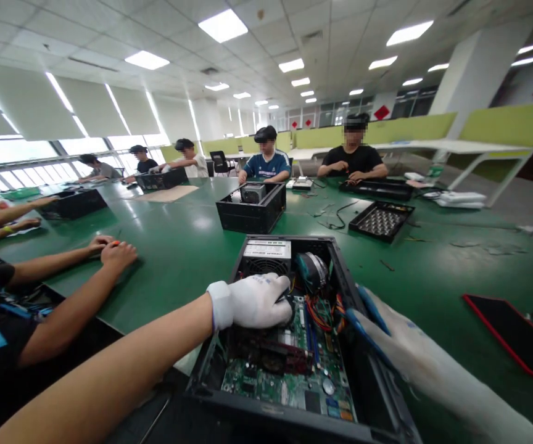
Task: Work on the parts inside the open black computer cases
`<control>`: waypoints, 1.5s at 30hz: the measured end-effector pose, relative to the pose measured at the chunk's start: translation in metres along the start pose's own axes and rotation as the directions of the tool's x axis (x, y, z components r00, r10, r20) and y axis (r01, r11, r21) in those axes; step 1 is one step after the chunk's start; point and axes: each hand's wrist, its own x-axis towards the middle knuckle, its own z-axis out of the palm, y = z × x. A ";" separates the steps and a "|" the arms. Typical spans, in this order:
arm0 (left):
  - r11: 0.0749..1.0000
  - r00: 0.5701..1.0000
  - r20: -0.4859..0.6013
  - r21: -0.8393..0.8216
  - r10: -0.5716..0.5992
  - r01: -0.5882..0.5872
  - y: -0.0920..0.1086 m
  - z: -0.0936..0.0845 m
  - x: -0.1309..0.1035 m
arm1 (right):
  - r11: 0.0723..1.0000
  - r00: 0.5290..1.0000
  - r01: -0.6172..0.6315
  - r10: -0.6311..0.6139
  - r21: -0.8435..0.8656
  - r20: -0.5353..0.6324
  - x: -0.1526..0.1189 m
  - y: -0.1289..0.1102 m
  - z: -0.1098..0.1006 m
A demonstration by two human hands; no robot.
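Observation:
An opened black computer case [372,394] lies on the green table, its green circuit board [271,382] facing up. My left hand [260,299], in a white glove, reaches into the case below the power supply [267,249]; its fingers are bent round a dark part on the board that I cannot make out. Beside the case's right wall is my right hand [382,330], in a white glove with blue fingertips; its fingers are apart and touch the wall's edge. Coloured wires [322,313] and a round fan-like part [311,271] sit between the hands.
Another open case [250,213] stands ahead on the green table [174,265]. A black tray [381,220] with a perforated bottom lies ahead right, a red-edged black mat [516,333] at right. A person's hands [113,250] rest at left. Other people sit around the table.

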 end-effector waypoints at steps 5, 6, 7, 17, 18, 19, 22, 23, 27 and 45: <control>0.995 0.987 -0.162 -0.098 -0.002 -0.014 0.006 -0.016 -0.068 | 0.952 0.973 -0.201 0.168 0.230 0.156 -0.007 -0.006 0.006; 0.994 0.983 -0.184 -0.110 0.007 -0.028 0.008 -0.015 -0.082 | 0.947 0.969 -0.216 0.179 0.240 0.167 -0.005 -0.010 0.007; 0.992 0.978 -0.210 -0.117 0.015 -0.040 0.011 -0.013 -0.096 | 0.946 0.968 -0.221 0.183 0.239 0.170 -0.002 -0.014 0.008; 0.970 0.756 -0.654 -0.163 0.029 -0.178 -0.089 0.008 -0.153 | 0.936 0.963 -0.100 0.006 0.338 0.268 0.065 -0.091 0.076; 0.973 0.730 -0.683 -0.177 -0.011 -0.151 -0.122 -0.004 -0.153 | 0.938 0.965 -0.080 -0.011 0.337 0.261 0.076 -0.103 0.088; 0.974 0.702 -0.710 -0.193 -0.056 -0.117 -0.155 -0.016 -0.153 | 0.942 0.968 -0.057 -0.029 0.330 0.250 0.088 -0.116 0.100; 0.947 0.573 -0.768 -0.317 -0.286 0.049 -0.227 -0.037 -0.153 | 0.956 0.964 0.020 -0.097 0.292 0.249 0.123 -0.155 0.141; 0.942 0.557 -0.771 -0.330 -0.309 0.064 -0.236 -0.035 -0.152 | 0.958 0.961 0.043 -0.117 0.283 0.252 0.134 -0.167 0.156; 0.935 0.524 -0.784 -0.346 -0.333 0.075 -0.186 0.023 -0.137 | 0.964 0.924 0.132 -0.204 0.232 0.323 0.183 -0.206 0.215; 0.894 0.468 -0.762 -0.404 -0.446 0.194 -0.052 0.216 -0.088 | 0.826 0.970 0.209 -0.108 -0.524 0.218 0.387 -0.137 0.203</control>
